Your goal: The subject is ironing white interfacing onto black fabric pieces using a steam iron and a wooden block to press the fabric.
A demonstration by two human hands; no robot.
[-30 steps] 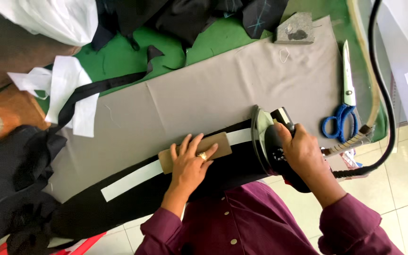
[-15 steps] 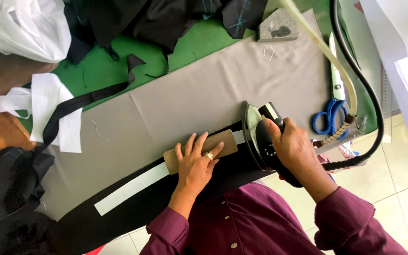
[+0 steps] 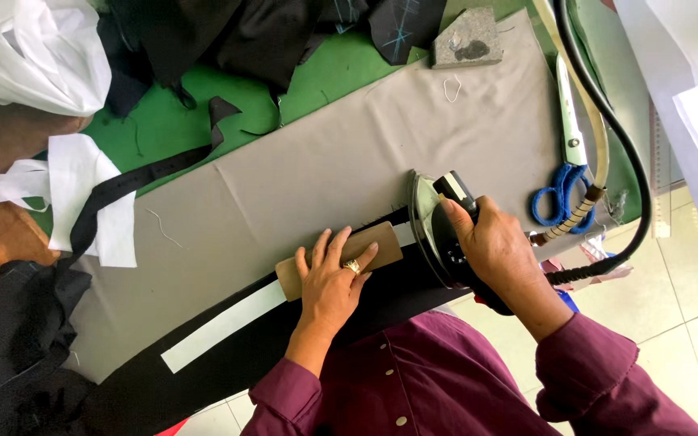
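My left hand [image 3: 331,278] presses flat on a small brown wooden block [image 3: 381,240], which lies on a white strip [image 3: 220,325] along a long piece of black fabric [image 3: 203,375]. A ring shows on one finger. My right hand [image 3: 490,242] grips the handle of a black clothes iron [image 3: 428,218], whose metal sole stands just right of the block on the same strip. All of this rests on a grey pressing cloth [image 3: 349,153] that covers the table.
Blue-handled scissors [image 3: 565,161] lie at the right, beside the iron's black cord [image 3: 607,121] and a tan hose. A grey stone block [image 3: 466,39] sits at the far edge. Black and white fabric pieces [image 3: 82,194] are heaped at the left on a green mat [image 3: 317,73].
The view has drifted slightly; my hands, the block and the iron keep nearly the same places on the strip, with the iron staying close against the block's right end.
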